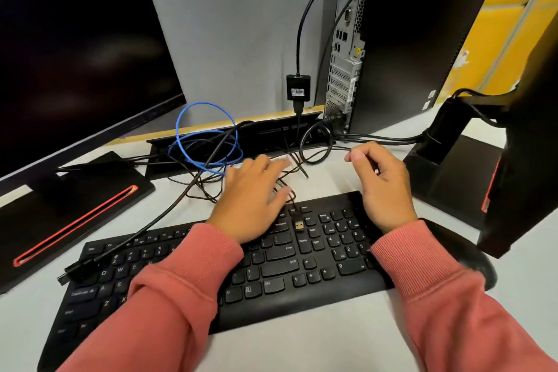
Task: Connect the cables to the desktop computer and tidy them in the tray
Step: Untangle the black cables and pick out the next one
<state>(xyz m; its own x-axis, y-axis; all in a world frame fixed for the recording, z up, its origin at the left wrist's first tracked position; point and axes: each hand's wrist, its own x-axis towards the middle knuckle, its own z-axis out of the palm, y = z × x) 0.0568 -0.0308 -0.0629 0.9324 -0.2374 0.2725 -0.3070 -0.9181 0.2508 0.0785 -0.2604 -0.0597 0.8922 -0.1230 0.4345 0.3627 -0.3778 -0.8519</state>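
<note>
Your left hand (253, 190) is motion-blurred at the fingertips, so you cannot tell whether it holds any of the thin black cables (205, 187) under it. The left monitor (75, 48) and right monitor (531, 118) run off the frame edges. The tray (271, 133) at the surface's back edge is perhaps open; cables hide its inside.
</note>
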